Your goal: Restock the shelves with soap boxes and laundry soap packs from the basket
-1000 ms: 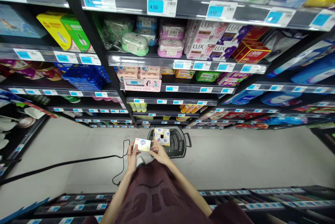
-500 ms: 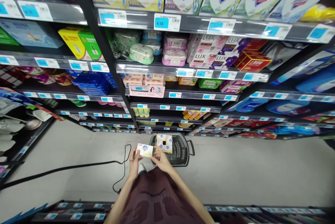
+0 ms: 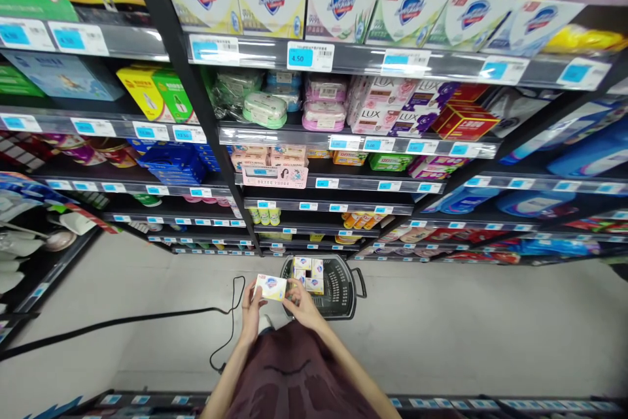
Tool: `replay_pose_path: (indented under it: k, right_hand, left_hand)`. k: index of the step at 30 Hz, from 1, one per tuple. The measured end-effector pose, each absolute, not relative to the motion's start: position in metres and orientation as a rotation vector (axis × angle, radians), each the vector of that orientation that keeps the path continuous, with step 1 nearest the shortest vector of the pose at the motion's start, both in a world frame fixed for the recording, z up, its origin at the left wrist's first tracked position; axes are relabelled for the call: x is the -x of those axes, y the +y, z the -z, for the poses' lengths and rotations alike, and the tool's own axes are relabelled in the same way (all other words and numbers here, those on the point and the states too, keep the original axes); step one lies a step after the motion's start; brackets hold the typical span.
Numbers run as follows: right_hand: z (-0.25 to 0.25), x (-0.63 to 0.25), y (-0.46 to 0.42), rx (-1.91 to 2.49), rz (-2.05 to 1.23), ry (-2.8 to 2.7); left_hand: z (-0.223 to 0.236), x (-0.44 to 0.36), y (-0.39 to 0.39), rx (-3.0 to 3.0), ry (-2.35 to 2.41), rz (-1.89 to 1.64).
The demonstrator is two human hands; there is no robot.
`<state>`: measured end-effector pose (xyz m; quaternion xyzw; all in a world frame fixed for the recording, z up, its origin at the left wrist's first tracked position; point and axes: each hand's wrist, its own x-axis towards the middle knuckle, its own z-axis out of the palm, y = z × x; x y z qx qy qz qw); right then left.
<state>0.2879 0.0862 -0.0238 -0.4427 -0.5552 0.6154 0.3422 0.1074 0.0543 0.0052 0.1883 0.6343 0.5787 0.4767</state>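
Two hands, one box. Left hand [image 3: 250,312] pinches the left end of the white-and-yellow box [image 3: 271,287], thumb over its near face; right hand [image 3: 303,307] grips the right end between thumb and fingers. Box is roughly level, printed face up, in front of the torso and just left of the basket [image 3: 335,283] in this view; clearance from the rim cannot be told.

Step in hand (judged): a two-handed hold, printed face turned to the wearer. Next move would call for one end to be freed before the other, keeping the box level.

Outward: similar boxes [image 3: 314,285] sit around a dark gap in the basket's left part. Basket rests on the floor [image 3: 441,327], below shelving whose upper row of boxes [image 3: 272,4] bears similar printing.
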Motion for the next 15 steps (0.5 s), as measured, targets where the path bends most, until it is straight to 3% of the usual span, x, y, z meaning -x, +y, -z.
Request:
replay_pose_path:
  k: [15]
  right_hand:
    - [0.0168, -0.2893, 0.0875, 1.164, -1.561, -1.508]
  left_hand:
    - [-0.0055, -0.1074, 0.0551, -0.467, 1.54, -1.406]
